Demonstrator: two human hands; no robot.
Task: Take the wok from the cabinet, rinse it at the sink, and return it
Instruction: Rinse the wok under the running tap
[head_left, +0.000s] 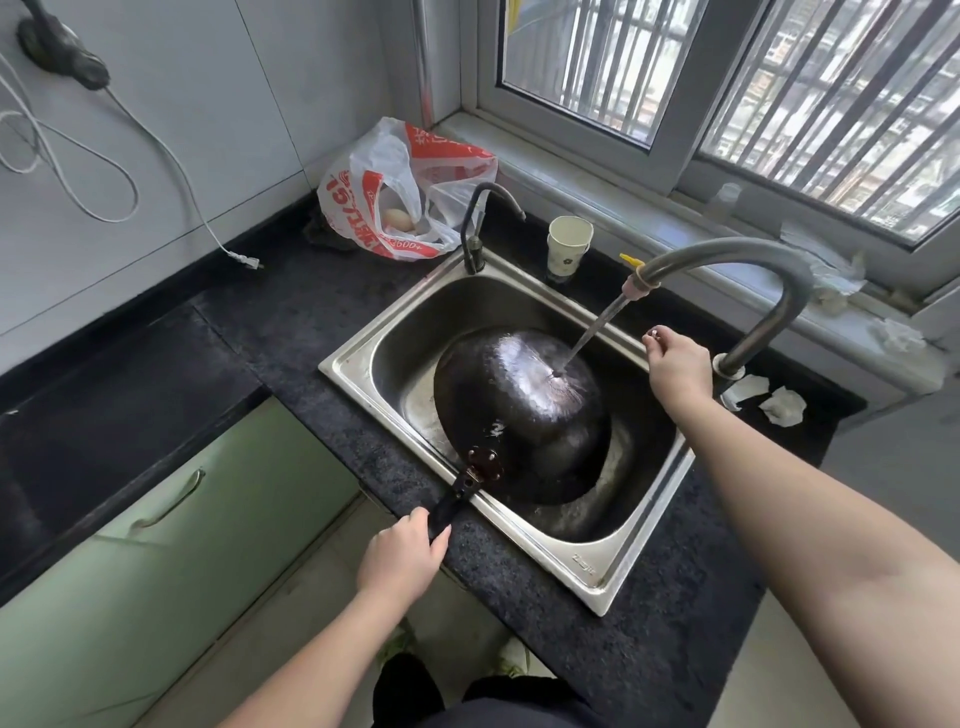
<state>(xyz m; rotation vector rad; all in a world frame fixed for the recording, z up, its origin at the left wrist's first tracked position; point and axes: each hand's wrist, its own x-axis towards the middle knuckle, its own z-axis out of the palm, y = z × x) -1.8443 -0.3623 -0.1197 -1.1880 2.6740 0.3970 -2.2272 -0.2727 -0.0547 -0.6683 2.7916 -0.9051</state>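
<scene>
Black counter (291, 332) runs across the middle of the frame, with a steel sink (597, 577) set into it at center. The wok (519, 410) sits upside down in the sink, dark and wet, with its handle (457, 493) sticking out over the lower-left rim. The big tap (748, 260) arcs in from the right and water (592, 332) hits the wok's bottom. Plastic bag (400, 192) up top center, paper cup (569, 244) just behind the sink. Left hand (402, 556) is wrapped round the handle's end. Right hand (675, 364) hovers near the tap base, fingers loosely curled, gripping nothing as far as the shot shows.
</scene>
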